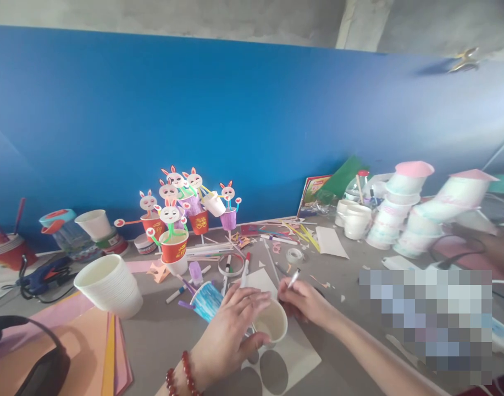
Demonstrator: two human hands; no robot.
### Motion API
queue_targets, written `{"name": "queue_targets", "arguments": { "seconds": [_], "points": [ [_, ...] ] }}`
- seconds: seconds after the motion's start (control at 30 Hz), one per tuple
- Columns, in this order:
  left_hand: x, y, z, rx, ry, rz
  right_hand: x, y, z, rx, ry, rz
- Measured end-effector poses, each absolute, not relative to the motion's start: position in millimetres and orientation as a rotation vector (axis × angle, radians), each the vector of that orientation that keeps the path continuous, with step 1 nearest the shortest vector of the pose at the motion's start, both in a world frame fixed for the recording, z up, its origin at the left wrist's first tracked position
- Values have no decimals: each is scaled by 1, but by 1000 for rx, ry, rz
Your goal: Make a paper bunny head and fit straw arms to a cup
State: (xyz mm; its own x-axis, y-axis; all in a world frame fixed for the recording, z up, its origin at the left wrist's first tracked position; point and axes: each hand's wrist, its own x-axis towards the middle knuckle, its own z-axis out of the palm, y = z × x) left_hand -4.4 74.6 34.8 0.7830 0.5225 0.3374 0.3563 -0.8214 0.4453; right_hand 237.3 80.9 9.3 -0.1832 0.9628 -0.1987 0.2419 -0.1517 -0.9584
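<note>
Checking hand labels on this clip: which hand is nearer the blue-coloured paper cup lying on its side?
Left. The left hand, gripping a white paper cup, sits right beside the blue-coloured paper cup. The right hand, holding a thin white pen, is past the white cup, farther right.

On the desk (161,335), a paper cup (272,325) sits over a sheet (295,360). The left hand (231,336) grips it at 8 o'clock. The right hand (306,303), with a pen (293,278), is at 2 o'clock. From the cup, a cup stack (111,287) lies at 9 o'clock, bunny figures (175,220) at 10 and cup towers (400,212) at 2.
</note>
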Motion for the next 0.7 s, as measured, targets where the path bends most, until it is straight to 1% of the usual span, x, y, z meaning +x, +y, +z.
{"name": "queue_targets", "arguments": {
  "seconds": [0.13,0.2,0.3,0.37,0.5,0.57,0.7],
  "points": [
    [-3,73,38,2586,676,637,245,54,9,-1426,-1407,1297],
    [-2,72,40,2566,685,649,245,36,10,-1435,-1397,1200],
    [-1,72,41,2532,701,662,238,5,8,-1456,-1455,912],
    [-1,73,40,2512,703,670,227,-14,5,-1437,-1549,665],
    [-2,75,37,2496,674,708,201,-28,5,-1125,-2002,222],
    [-2,75,36,2488,665,730,190,-24,5,-1000,-2147,92],
    [-2,75,33,2480,649,766,178,-13,1,-951,-2228,-52]
  ]
}}
